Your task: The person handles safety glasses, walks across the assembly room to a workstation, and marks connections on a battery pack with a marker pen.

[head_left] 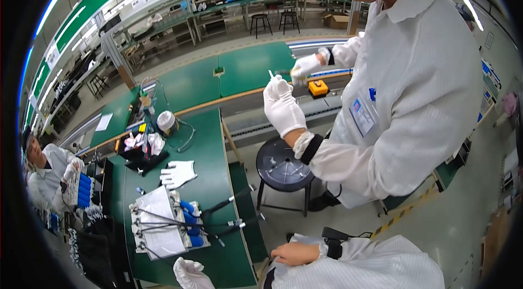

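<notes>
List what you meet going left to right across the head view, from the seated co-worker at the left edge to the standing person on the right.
Seated co-worker → battery jig with blue cells → loose white glove → round black stool → orange box → standing person in a white coat.

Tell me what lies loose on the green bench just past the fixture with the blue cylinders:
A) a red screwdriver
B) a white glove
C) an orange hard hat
B: a white glove lies flat on the green bench, just beyond the fixture that holds the blue cylinders.
</notes>
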`<state>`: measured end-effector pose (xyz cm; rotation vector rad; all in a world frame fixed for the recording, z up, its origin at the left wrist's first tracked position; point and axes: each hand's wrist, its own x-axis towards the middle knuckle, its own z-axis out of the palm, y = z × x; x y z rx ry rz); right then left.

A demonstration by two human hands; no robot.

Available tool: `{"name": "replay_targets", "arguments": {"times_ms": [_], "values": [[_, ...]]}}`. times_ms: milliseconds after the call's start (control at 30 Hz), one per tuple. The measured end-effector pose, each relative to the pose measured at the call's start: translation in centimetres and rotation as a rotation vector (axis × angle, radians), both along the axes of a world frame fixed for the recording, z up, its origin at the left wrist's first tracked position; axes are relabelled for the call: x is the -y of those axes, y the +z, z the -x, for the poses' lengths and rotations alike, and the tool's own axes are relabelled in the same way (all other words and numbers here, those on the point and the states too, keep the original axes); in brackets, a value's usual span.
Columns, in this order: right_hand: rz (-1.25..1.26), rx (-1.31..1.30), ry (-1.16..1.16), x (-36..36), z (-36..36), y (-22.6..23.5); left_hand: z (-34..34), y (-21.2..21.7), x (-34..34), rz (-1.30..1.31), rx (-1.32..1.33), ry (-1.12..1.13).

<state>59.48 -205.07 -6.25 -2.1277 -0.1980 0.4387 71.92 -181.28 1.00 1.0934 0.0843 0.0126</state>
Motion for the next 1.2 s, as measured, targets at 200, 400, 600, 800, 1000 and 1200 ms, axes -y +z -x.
{"name": "replay_targets", "arguments": {"times_ms": [200, 400, 600, 800, 1000, 1200], "values": [[0.027, -0.011, 0.005, -5.8, 1.8, 0.3, 1.6, -0.6, -6.0, 0.021, -0.017, -0.012], [0.054, 0.009, 0.006, -10.2, 3.9, 0.0, 2.9, -1.8, -10.0, 0.005, -0.086, -0.025], [0.056, -0.021, -0.120, -12.3, 6.6, -1.0, 3.4, -2.3, -11.2, 0.035, -0.059, -0.098], [0.026, -0.047, -0.155, -12.8, 7.0, -1.7, 3.6, -2.4, -10.9, 0.004, -0.025, -0.138], [0.012, -0.071, -0.155, -13.4, 6.9, -2.1, 3.1, -2.6, -11.4, 0.012, -0.032, -0.153], [0.018, -0.063, -0.153, -13.4, 6.5, -0.2, 2.8, -2.1, -11.3, 0.023, -0.016, -0.141]]}}
